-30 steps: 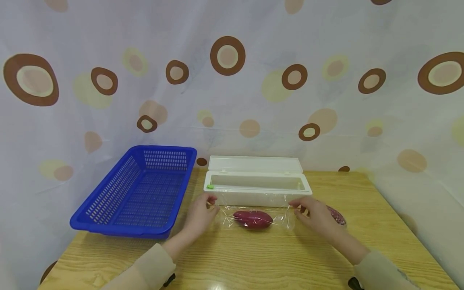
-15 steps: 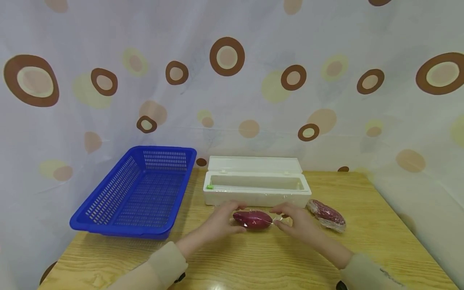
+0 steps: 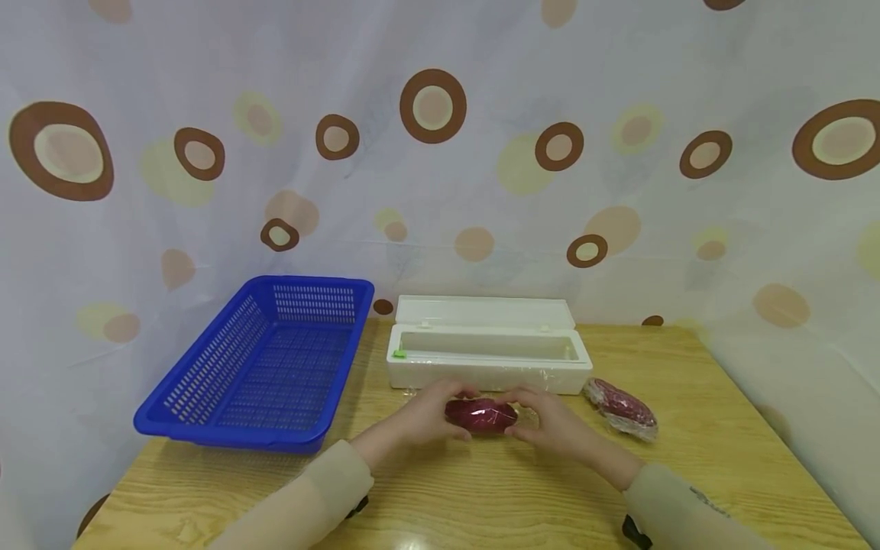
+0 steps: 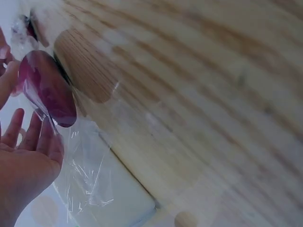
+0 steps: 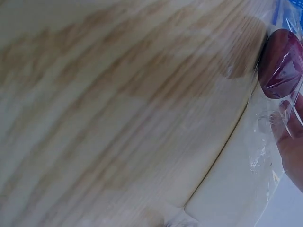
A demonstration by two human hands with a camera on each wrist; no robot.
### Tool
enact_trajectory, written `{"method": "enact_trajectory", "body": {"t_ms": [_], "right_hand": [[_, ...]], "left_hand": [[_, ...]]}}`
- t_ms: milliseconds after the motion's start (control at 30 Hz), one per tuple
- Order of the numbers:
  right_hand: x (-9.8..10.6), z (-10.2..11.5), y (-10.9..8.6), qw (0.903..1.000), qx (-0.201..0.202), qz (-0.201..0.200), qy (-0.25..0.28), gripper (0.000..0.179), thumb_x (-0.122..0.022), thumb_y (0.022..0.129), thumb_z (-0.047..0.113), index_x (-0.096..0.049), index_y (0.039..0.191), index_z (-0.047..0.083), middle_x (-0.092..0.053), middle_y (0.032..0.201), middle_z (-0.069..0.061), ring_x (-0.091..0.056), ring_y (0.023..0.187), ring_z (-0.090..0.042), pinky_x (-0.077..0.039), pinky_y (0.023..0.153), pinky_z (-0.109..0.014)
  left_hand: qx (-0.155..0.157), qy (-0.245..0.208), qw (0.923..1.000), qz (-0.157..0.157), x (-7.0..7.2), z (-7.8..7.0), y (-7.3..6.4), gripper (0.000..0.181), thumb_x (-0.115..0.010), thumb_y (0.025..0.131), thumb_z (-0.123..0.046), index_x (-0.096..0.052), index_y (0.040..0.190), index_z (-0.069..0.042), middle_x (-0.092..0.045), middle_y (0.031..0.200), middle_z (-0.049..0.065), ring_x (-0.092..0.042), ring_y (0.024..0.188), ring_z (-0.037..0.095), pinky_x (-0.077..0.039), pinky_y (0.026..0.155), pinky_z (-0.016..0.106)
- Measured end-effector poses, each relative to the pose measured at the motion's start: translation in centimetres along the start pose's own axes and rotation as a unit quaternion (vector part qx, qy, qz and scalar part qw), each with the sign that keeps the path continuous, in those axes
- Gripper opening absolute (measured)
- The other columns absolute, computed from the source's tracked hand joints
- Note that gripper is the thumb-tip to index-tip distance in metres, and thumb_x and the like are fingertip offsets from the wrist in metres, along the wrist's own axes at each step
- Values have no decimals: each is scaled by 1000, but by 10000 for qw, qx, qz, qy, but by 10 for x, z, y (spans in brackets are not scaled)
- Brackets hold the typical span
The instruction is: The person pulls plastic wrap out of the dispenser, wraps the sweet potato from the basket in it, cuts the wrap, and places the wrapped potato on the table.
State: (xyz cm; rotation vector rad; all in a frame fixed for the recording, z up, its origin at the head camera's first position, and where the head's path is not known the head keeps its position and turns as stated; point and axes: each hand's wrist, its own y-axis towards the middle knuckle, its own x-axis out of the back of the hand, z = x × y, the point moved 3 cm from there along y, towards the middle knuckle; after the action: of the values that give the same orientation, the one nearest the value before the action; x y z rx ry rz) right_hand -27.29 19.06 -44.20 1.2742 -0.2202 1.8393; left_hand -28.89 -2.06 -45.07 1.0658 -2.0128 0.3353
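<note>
A purple-red sweet potato [image 3: 481,415] lies crosswise on the wooden table, with shiny cling film [image 5: 265,118] drawn over it. My left hand [image 3: 428,418] grips its left end through the film, thumb on the near side and fingers on the far side. Around the other end my right hand [image 3: 552,422] holds in the same way. In the left wrist view, film stretches over the fingertips [image 4: 45,137] and trails loosely toward a white box [image 4: 113,189]. The palms hide both tips of the sweet potato in the head view.
Right behind the hands stands the long white film dispenser box [image 3: 488,376], lid raised, a green slider at its left end. A second film-wrapped reddish piece [image 3: 621,409] lies to the right. On the left is a blue slotted basket [image 3: 367,313]. A patterned curtain [image 3: 474,191] backs the table.
Both hands have moved inward from the outer edges of the film sheet to the ends of the sweet potato, folding the film over it. The wrapped piece at right has come into full view.
</note>
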Motion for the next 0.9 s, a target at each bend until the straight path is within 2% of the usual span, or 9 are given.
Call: {"method": "enact_trajectory", "body": {"t_ms": [267, 500, 767, 900], "right_hand": [[-2, -5, 6, 10000, 35, 72, 5, 49, -79, 74, 16, -61, 120, 12, -64, 116, -2, -60, 104, -23, -52, 86, -38], [-6, -11, 13, 9999, -17, 102, 8, 49, -80, 73, 15, -60, 117, 6, -64, 112, -6, -60, 101, -23, -52, 85, -35], [-13, -14, 19, 9994, -163, -65, -310, 52, -84, 69, 19, -60, 115, 10, -63, 107, -4, -60, 94, -18, -52, 80, -32], [-16, -11, 22, 9979, -305, -175, -537, 51, -85, 67, 17, -60, 111, 9, -62, 104, -3, -60, 93, -18, -52, 79, -32]], "left_hand": [[98, -197, 9998, -4, -3, 4, 6, 61, -83, 71, -16, -55, 125, -10, -58, 124, 2, -50, 118, 18, -37, 105, 32], [261, -377, 9989, -34, -5, 10, 11, 60, -82, 70, -10, -55, 124, -12, -57, 124, 2, -50, 119, 18, -37, 105, 34], [174, -20, 9997, -188, -4, 12, 16, 52, -83, 69, -11, -57, 114, -12, -61, 115, 2, -54, 111, 16, -41, 100, 31], [168, 39, 9997, -195, -3, 13, 18, 47, -80, 72, -9, -57, 113, -12, -62, 114, 2, -55, 111, 16, -42, 99, 30]]}}
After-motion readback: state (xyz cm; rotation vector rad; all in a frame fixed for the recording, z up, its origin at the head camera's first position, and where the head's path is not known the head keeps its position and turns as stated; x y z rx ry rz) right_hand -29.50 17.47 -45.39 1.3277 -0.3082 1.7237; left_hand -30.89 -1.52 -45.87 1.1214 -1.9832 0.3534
